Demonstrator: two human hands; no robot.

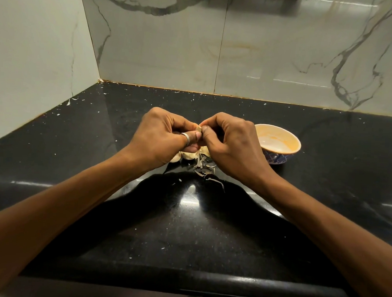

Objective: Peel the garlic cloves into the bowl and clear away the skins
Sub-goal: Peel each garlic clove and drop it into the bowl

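Observation:
A small garlic clove [198, 128] is pinched between my left hand [161, 137] and my right hand [231, 145], thumbs meeting at it above the counter. Most of the clove is hidden by the fingers. Below the hands lie several unpeeled garlic cloves [187, 156] on the black counter, partly covered by my left hand. Thin strips of garlic skin [206, 171] are scattered just in front of them. A white bowl [288, 141] with a blue patterned outside stands to the right of my right hand; no cloves show inside it.
The black counter [325, 177] is dotted with small white flecks. Marble-look wall tiles [241, 48] close it off at the back and left. The counter's rounded front edge [183, 277] runs along the bottom.

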